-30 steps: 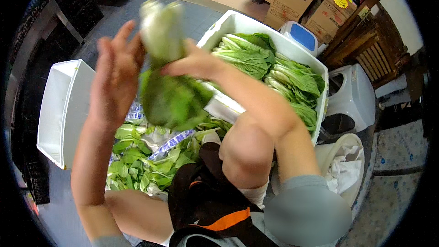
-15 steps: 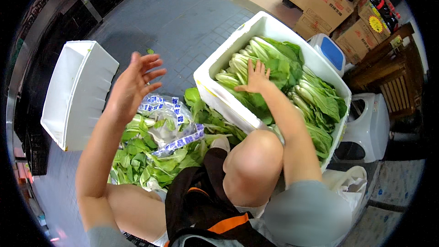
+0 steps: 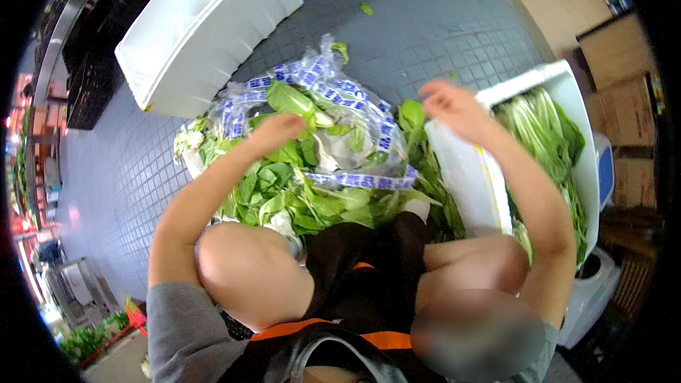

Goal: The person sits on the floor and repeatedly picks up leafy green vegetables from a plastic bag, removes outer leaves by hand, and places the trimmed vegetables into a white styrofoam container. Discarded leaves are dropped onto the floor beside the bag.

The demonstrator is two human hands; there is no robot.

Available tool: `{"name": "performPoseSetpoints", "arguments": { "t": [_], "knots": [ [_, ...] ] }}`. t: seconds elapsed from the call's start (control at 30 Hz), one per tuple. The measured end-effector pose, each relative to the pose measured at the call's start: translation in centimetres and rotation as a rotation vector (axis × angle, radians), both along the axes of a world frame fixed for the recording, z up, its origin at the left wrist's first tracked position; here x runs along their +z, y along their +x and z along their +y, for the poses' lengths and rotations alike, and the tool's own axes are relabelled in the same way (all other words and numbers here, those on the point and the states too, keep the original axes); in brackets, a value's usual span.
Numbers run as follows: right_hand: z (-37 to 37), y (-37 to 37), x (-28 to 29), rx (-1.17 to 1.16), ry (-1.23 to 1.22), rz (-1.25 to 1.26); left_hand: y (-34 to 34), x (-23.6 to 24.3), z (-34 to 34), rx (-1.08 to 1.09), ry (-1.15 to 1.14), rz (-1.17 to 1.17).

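My left hand (image 3: 279, 132) is over the pile of leafy greens (image 3: 273, 188) on the floor, close beside a broad green leaf (image 3: 289, 99). Blur and its angle hide its fingers, so a grip cannot be made out. My right hand (image 3: 457, 110) hovers by the near left corner of the white foam box (image 3: 472, 177), fingers loosely bent and apart, holding nothing that I can see. Bunches of pale-stemmed greens (image 3: 539, 124) fill that box. A clear plastic bag with blue printing (image 3: 394, 135) lies crumpled over the loose greens, with leaves in and around it.
Another white foam box (image 3: 213, 42) lies on its side at the far left on the grey tiled floor (image 3: 404, 28). Cardboard boxes (image 3: 628, 117) and a white plastic stool (image 3: 592, 291) stand at the right. My bent knees flank the pile's near side.
My right hand has lifted off the greens in the foam box and moved out toward its left edge. My left hand has lowered to the loose greens. The view has turned left.
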State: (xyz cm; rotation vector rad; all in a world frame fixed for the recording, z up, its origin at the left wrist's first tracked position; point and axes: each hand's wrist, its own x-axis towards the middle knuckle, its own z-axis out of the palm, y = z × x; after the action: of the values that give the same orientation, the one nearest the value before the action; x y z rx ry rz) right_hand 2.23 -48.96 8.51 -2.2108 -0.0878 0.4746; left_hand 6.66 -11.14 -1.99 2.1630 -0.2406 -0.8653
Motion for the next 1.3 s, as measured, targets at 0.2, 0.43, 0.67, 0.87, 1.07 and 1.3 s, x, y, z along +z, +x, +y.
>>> {"name": "performPoseSetpoints", "arguments": {
  "t": [0.2, 0.43, 0.67, 0.87, 1.07, 1.3],
  "knots": [
    [12.3, 3.9, -21.0, 0.309, -0.059, 0.205, -7.8, -10.2, 0.4, -0.453, 0.263, -0.173],
    [22.3, 5.8, -28.8, 0.052, -0.441, 0.071, -15.1, -12.1, 3.3, -0.352, -0.038, -0.137],
    [20.5, 5.8, -20.1, 0.124, 0.108, 0.210, -8.9, -5.6, 4.3, -0.009, -0.033, -0.619],
    [23.5, 1.5, -16.0, 0.320, 0.329, 0.113, -4.6, -2.6, 3.9, -0.189, 0.197, -0.785],
    [24.3, 1.2, -19.8, 0.297, 0.017, 0.109, -4.3, -5.6, 9.7, 0.022, 0.569, -0.481],
    [10.7, 12.3, -31.1, -0.312, -0.229, -0.217, -6.0, -7.8, 10.2, 0.286, 0.171, -0.182]
  ]
}}
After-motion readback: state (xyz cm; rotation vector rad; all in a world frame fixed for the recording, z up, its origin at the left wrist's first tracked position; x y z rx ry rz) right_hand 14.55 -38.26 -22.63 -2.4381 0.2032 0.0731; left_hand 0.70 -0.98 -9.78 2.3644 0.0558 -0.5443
